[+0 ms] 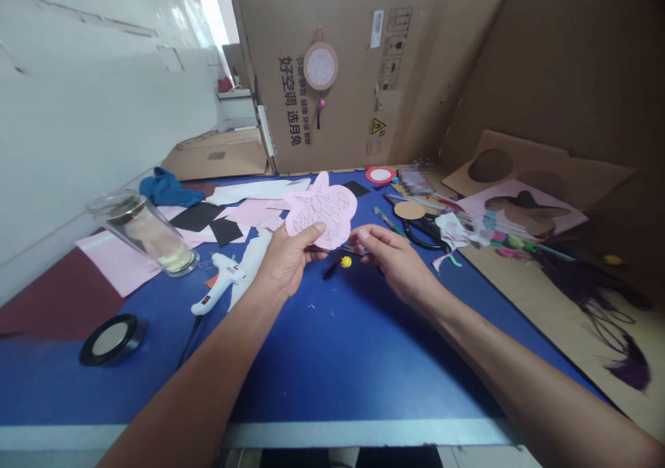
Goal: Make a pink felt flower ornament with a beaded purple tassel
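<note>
My left hand point(291, 260) is closed on a pink paper cutout point(325, 212) with a wavy, flower-like outline, its thumb pressed on the front. Dark branching lines cover the cutout's paler middle. From its lower edge hangs a yellow bead point(346, 262) with a small dark tassel point(329, 270) beside it. Close to the right of the bead is my right hand point(387, 257), thumb and forefinger pinched together. Something thin and dark shows at these fingertips, too small to make out. Both hands are raised above the blue tabletop point(332, 371).
On the left lie a white hot glue gun point(221, 281), a tape roll point(111, 340), a glass jar point(150, 236) and black paper pieces point(197, 215). To the right are a utility knife point(387, 220), black-handled scissors point(420, 236) and purple tassels point(582, 281). A cardboard sheet point(353, 122) stands behind.
</note>
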The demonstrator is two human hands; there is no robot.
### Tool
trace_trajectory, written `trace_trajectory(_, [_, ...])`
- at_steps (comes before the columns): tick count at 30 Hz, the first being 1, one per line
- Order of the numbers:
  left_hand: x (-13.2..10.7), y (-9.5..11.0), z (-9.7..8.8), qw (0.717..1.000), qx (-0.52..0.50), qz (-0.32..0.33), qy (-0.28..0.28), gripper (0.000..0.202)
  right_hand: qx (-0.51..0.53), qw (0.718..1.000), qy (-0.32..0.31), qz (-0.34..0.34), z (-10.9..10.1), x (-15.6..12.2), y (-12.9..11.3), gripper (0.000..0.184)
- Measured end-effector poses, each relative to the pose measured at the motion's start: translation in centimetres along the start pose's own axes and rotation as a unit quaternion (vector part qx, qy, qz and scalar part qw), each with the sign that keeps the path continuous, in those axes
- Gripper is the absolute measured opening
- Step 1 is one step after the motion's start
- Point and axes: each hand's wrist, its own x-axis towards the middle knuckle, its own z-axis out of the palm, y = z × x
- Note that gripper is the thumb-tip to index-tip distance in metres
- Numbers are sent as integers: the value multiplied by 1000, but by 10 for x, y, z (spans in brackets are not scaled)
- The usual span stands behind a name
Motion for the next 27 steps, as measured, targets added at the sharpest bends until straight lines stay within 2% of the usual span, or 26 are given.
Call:
trace_trajectory(7, [-5, -6, 4, 999, 11, -14, -27, 38, 20, 999, -8, -45, 5, 0, -1, 35])
trace_trajectory(16, [-5, -5, 4, 997, 28, -41, -55, 34, 22, 999, 29, -37, 1, 3, -3, 31])
trace_trajectory(27, [-1, 1, -3, 995, 67, -46, -62, 32, -6, 999, 17, -29, -3, 3, -6, 35])
